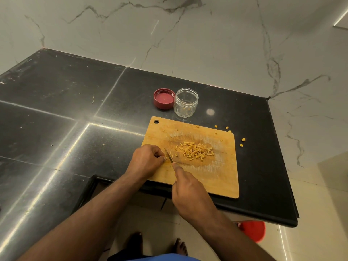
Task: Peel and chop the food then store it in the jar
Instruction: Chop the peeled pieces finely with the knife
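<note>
Red bucket (253,230) below counter (56,110)

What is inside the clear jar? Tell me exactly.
The jar stands open beside its red lid, nearly empty. A few small yellow bits show near its bottom through the clear wall; whether they lie inside or are reflections cannot be told. Nothing covers it.

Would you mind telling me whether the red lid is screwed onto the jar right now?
No, the red lid lies upturned on the black counter just left of the open jar.
</note>
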Motion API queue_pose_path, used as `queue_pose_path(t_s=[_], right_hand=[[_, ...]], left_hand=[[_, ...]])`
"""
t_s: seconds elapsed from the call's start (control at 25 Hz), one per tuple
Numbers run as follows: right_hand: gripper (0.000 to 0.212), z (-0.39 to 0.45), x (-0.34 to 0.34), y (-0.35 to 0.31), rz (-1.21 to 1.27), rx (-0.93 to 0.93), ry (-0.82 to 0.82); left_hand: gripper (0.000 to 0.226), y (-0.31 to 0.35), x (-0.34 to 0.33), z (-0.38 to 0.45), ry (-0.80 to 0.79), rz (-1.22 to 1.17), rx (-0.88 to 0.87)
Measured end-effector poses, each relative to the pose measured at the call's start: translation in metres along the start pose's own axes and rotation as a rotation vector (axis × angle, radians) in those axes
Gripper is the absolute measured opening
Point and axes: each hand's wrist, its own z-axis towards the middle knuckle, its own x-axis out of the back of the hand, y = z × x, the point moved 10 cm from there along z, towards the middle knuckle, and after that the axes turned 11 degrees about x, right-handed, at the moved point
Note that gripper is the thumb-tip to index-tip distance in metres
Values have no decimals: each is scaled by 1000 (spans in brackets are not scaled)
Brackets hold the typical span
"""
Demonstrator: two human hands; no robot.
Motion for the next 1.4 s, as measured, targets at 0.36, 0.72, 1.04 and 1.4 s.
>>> queue_pose_path(t_s=[0.36, 0.72, 1.04, 1.4], right_hand=[[52, -7, 6, 8, 52, 22, 14], [53, -5, 0, 5, 111, -5, -35], [54, -29, 5, 1, 8, -6, -78], [53, -12, -1, 6, 101, 0, -10]], left_hand=[[4, 0, -1, 0, -16, 12, 2], [6, 0, 0, 0, -26, -4, 13], [9, 1, 2, -3, -4, -10, 7], [5, -2, 2, -4, 17, -15, 23]])
